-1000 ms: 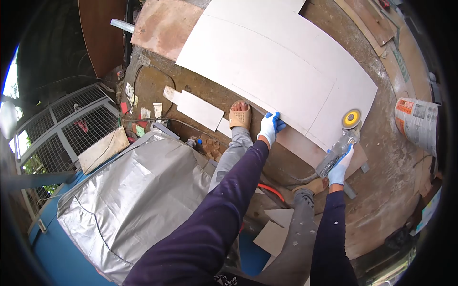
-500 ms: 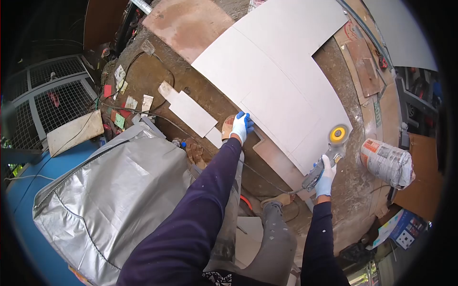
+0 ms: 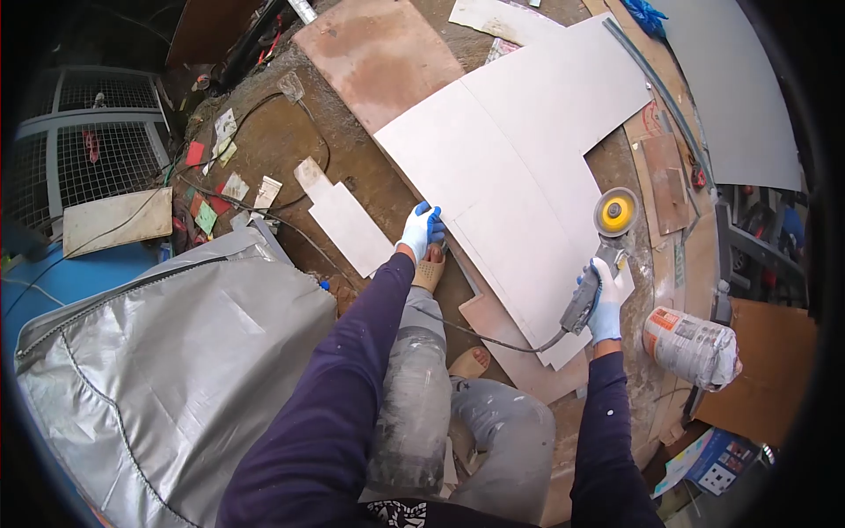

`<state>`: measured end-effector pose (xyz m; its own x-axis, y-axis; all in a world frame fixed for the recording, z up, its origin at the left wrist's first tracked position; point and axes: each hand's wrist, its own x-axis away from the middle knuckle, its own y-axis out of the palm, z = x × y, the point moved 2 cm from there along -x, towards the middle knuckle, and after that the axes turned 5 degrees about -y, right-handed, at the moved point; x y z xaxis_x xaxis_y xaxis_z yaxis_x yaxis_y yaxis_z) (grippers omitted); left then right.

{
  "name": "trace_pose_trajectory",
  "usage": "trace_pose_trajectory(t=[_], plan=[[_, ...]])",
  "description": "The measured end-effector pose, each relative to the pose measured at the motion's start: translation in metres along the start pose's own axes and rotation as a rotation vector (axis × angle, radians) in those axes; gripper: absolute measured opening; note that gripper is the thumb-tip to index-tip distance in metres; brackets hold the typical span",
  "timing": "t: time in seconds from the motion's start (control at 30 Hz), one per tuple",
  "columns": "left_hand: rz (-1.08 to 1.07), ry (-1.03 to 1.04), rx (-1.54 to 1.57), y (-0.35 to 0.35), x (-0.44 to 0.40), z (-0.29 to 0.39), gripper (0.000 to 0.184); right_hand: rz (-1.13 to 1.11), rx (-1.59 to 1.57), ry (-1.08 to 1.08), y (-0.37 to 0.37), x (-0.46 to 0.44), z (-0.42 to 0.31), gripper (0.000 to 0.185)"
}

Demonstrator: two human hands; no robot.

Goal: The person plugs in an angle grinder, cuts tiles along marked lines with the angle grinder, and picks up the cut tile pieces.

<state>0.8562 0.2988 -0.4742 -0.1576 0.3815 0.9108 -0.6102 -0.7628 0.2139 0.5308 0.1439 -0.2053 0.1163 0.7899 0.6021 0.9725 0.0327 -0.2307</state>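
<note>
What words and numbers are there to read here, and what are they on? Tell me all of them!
I can't read any clearly enough to quote.
White container: orange and dark print, too blurred.
Brown board strip: green letters, too blurred, and a red mark, too small.
Blue box: any writing is too small.

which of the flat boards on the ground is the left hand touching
The large white board, at its near left edge, where the left hand is. It's far bigger than the narrow white offcut and, unlike the reddish-brown board, white.
</note>
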Motion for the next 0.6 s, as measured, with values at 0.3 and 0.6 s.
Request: trace_pose_trajectory(t=[0.3, 0.6], plan=[[-0.170, 0.077, -0.023, 0.000, -0.044, -0.013, 0.030, -0.103, 0.240, -0.204, -0.009, -0.046, 0.023, 0.035], [-0.218, 0.243, -0.070, 0.024, -0.030, 0.014, 0.028, -0.100, 0.186, -0.299, -0.009, -0.082, 0.046, 0.040]])
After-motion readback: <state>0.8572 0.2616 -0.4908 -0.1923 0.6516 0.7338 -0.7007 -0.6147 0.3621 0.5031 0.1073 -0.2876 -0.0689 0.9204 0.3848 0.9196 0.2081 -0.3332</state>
